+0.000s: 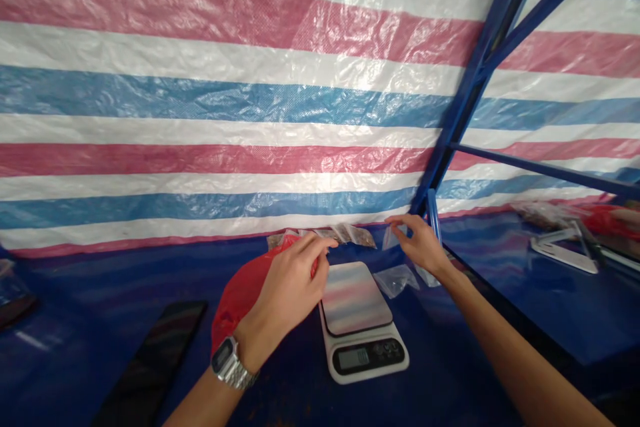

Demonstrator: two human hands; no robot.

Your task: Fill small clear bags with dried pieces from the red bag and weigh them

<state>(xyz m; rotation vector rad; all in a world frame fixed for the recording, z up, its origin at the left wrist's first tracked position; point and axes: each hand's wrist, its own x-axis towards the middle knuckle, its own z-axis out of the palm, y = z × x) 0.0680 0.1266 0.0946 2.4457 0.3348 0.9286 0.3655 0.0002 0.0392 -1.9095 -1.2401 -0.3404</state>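
Note:
My left hand, with a silver digital watch on its wrist, hovers over the red plastic bag. Its thumb and fingers are pinched together; what lies between them, if anything, is too small to make out. My right hand pinches a small clear zip bag behind the scale at the right. Between and below my hands stands a white kitchen scale with a bare steel plate. More clear plastic bags lie right of the plate.
Several small filled bags lie along the back of the blue table. A black flat object lies at left. A blue metal frame rises at right before a striped tarp. Beyond it lies a white device.

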